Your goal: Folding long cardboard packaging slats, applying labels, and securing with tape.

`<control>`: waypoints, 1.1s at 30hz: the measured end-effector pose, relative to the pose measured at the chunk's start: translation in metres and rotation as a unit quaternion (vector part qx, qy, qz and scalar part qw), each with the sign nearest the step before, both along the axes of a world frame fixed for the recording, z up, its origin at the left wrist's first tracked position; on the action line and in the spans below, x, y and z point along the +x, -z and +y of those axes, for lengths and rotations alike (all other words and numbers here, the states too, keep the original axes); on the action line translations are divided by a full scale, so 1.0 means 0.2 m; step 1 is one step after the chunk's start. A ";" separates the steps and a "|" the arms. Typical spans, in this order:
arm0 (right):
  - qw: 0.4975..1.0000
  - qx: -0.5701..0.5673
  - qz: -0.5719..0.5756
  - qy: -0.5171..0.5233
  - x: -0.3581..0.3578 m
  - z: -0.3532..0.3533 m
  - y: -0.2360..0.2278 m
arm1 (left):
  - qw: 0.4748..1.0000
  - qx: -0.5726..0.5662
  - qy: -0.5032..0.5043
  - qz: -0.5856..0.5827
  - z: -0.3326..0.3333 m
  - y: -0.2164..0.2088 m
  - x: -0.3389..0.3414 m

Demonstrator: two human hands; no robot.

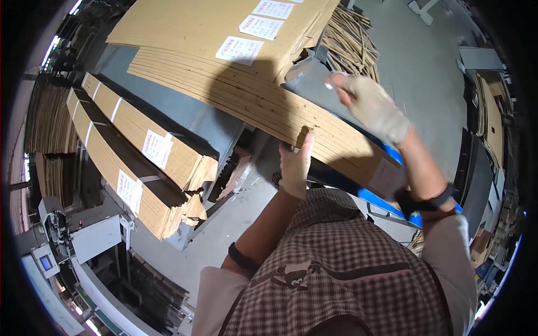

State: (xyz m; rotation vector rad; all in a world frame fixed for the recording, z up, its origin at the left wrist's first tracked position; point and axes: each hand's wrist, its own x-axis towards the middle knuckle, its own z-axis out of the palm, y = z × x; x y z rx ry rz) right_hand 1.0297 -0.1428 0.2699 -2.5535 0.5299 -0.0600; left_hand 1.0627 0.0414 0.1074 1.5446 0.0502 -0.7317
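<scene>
A long stack of brown cardboard sheets with slit lines lies aslant in front of me. My left hand, in a pale glove, grips its near edge, the thumb on top and the fingers partly hidden below. Over the stack's far side my right hand, gloved with bare fingertips, is raised and closed in a pinch. A tiny white bit shows at those fingertips, too small to name. White printed labels lie on the wide cardboard sheets beyond.
Two strapped cardboard bundles with white labels lie on a grey table to the left. Cardboard strips are heaped at the far side. A machine with a small screen stands at lower left. A blue edge shows under the stack.
</scene>
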 end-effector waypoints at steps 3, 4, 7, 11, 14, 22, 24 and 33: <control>0.999 0.003 -0.043 0.010 0.17 -0.04 0.11 | 0.998 -0.053 0.026 -0.014 -0.08 0.00 0.02; 0.999 0.000 -0.036 -0.005 0.21 -0.03 0.13 | 0.997 -0.075 0.027 -0.022 -0.08 0.02 0.02; 0.993 0.037 0.073 -0.083 0.31 -0.11 0.23 | 0.980 -0.133 -0.115 0.096 -0.09 0.12 0.12; 0.971 0.173 0.109 -0.124 0.45 -0.30 0.72 | 0.975 -0.123 -0.172 0.067 -0.12 0.09 0.33; 0.961 0.097 0.212 -0.151 0.43 -0.06 0.52 | 0.981 0.011 -0.195 0.008 -0.16 0.12 0.36; 0.945 -0.043 0.202 -0.253 0.41 -0.06 0.08 | 0.985 0.083 -0.149 -0.032 0.01 -0.19 0.19; 0.955 0.034 0.086 -0.281 0.38 0.11 -0.18 | 0.953 -0.061 -0.211 -0.209 0.19 -0.19 0.13; 0.863 0.094 0.145 -0.475 0.27 0.20 -0.25 | 0.945 -0.297 0.068 0.115 0.42 -0.34 -0.06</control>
